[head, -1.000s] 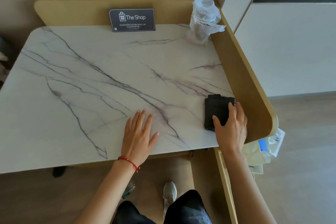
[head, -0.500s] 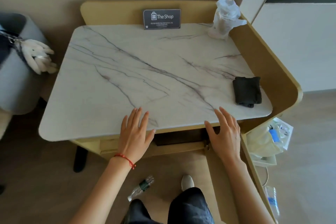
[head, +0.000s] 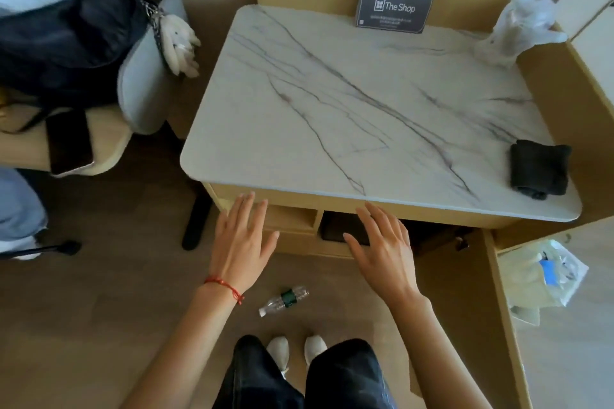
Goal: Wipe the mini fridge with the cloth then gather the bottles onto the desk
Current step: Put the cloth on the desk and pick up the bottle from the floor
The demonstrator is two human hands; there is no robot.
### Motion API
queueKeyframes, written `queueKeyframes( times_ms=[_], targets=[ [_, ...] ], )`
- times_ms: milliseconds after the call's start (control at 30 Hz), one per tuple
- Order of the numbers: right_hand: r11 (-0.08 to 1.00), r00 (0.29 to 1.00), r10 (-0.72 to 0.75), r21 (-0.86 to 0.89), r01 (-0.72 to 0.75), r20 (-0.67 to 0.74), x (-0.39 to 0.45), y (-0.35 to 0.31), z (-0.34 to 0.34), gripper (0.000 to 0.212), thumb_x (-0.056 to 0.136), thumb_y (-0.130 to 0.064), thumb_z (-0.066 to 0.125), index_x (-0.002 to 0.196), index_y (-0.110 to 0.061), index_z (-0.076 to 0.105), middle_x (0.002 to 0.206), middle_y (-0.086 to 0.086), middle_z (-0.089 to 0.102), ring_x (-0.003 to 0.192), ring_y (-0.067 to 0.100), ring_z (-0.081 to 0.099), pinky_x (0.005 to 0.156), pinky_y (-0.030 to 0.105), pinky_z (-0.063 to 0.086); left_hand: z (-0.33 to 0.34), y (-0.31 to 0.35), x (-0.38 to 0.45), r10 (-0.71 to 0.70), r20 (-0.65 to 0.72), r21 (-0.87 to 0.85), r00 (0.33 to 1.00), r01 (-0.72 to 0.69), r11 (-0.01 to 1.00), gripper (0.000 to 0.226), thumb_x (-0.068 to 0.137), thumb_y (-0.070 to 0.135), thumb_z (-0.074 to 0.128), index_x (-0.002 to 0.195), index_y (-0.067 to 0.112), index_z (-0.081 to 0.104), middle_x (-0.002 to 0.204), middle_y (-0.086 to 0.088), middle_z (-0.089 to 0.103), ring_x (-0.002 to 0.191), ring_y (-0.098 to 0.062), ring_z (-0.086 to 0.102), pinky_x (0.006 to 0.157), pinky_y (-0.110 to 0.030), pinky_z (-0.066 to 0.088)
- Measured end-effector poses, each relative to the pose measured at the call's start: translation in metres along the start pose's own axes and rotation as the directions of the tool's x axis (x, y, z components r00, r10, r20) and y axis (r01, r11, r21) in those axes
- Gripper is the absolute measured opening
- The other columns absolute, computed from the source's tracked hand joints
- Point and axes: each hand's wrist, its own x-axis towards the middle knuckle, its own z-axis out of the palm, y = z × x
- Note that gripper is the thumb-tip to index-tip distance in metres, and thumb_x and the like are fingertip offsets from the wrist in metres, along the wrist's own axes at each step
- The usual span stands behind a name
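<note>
A folded dark cloth [head: 539,168] lies on the marble desk top [head: 349,116] near its right front corner, with no hand on it. A clear plastic bottle [head: 283,300] with a dark green label lies on its side on the wooden floor just in front of my feet. My left hand [head: 240,244] and my right hand [head: 382,251] hover open, palms down, below the desk's front edge and above the floor, holding nothing. No mini fridge can be made out.
A dark "The Shop" sign [head: 393,12] and a crumpled white plastic bag [head: 520,28] stand at the desk's back. An armchair [head: 99,83] with a dark bag and a phone is at the left. A white bag [head: 540,276] hangs at the desk's right side.
My right hand let go of the cloth, which stays on the desk. Both hands came back off the desk top, and the view pulled away, revealing the bottle on the floor.
</note>
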Motion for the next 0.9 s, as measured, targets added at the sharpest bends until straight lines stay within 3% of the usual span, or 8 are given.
queueKeyframes(
  times_ms=[200,433,767,900],
  targets=[
    [0.972,0.966,-0.235,0.010,0.235,0.110,0.010,-0.012,0.020,0.048,0.084,-0.042,0.044,0.118,-0.011,0.059,0.123,0.011,0.061,0.116,0.028,0.054,0.098,0.042,0.042,0.011,-0.006,-0.042,-0.203,-0.014,0.014,0.979,0.203,0.979,0.057,0.087,0.042,0.034,0.124,0.004,0.052,0.132,-0.021,0.051,0.124,-0.036,0.046,0.097,-0.055,0.039],
    [0.901,0.869,-0.433,0.082,0.426,0.241,0.008,-0.014,0.053,0.048,0.085,-0.043,0.044,0.119,-0.010,0.056,0.120,0.011,0.062,0.116,0.029,0.054,0.099,0.042,0.040,0.040,-0.009,-0.092,-0.425,-0.006,-0.021,0.905,0.425,0.905,0.056,0.086,0.041,0.036,0.126,0.004,0.050,0.132,-0.022,0.050,0.124,-0.037,0.045,0.097,-0.056,0.039],
    [0.875,0.809,-0.483,0.155,0.459,0.334,-0.012,-0.019,0.126,0.049,0.084,-0.041,0.047,0.122,-0.009,0.053,0.125,0.014,0.059,0.114,0.032,0.056,0.092,0.046,0.046,0.105,-0.041,-0.137,-0.512,0.061,-0.063,0.857,0.515,0.855,0.056,0.090,0.041,0.035,0.129,0.002,0.046,0.135,-0.023,0.047,0.126,-0.038,0.042,0.094,-0.055,0.042],
    [0.872,0.795,-0.486,0.141,0.468,0.364,-0.018,-0.020,0.185,0.049,0.082,-0.039,0.047,0.119,-0.008,0.057,0.122,0.013,0.061,0.109,0.032,0.059,0.087,0.045,0.048,0.151,-0.072,-0.138,-0.513,0.083,-0.067,0.854,0.519,0.852,0.061,0.096,0.048,0.017,0.130,0.004,0.042,0.135,-0.022,0.047,0.125,-0.037,0.043,0.095,-0.052,0.043]
  ],
)
